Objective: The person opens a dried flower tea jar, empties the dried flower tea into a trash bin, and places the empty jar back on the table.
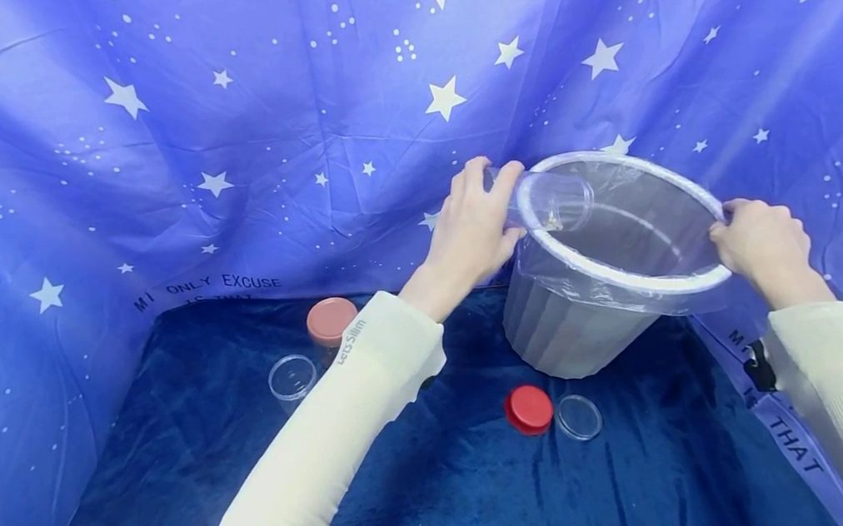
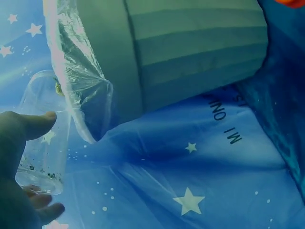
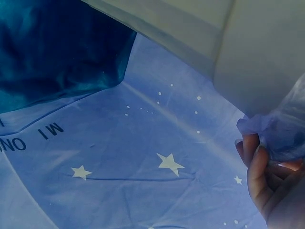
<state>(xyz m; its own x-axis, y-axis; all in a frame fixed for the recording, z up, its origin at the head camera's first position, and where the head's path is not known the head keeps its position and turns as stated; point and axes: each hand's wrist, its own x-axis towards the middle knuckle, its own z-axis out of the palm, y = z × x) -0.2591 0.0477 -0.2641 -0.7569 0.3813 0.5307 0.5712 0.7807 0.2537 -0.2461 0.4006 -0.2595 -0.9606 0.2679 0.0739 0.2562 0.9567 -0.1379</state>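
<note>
My left hand grips a clear plastic jar, tipped on its side with its mouth over the rim of a grey trash can. Small dark bits cling inside the jar in the left wrist view, and a few greenish-brown crumbs lie near its mouth. A clear plastic bag lines the can and folds over its white rim. On the can's right side, my right hand holds the rim and the bag's edge; the right wrist view shows its fingers curled at the bunched plastic.
A red lid and a clear round lid lie on the dark blue cloth before the can. Left of my left forearm stand a jar with a pinkish-orange lid and an open clear jar. A starry blue curtain hangs behind.
</note>
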